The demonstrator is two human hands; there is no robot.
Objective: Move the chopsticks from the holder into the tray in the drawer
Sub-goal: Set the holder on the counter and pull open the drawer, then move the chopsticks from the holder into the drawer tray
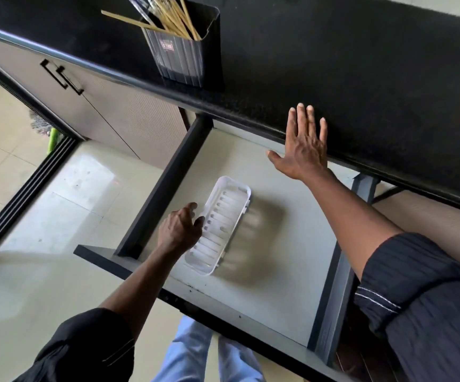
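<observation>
Several wooden chopsticks [172, 19] stand in a dark ribbed holder [184, 57] on the black countertop [347, 64], near its front edge. Below, the drawer [278, 271] is pulled out, and a white slotted tray [220, 221] lies empty on its pale floor. My left hand [180, 230] hovers at the tray's left rim with the fingers loosely curled, holding nothing. My right hand [304, 146] is spread flat with the fingers apart, above the counter's front edge to the right of the holder.
A grey cabinet door with a black handle [62, 77] is to the left of the drawer. The black drawer front [129, 266] juts toward me. Pale floor tiles and a dark sliding-door track [22, 199] lie at the left.
</observation>
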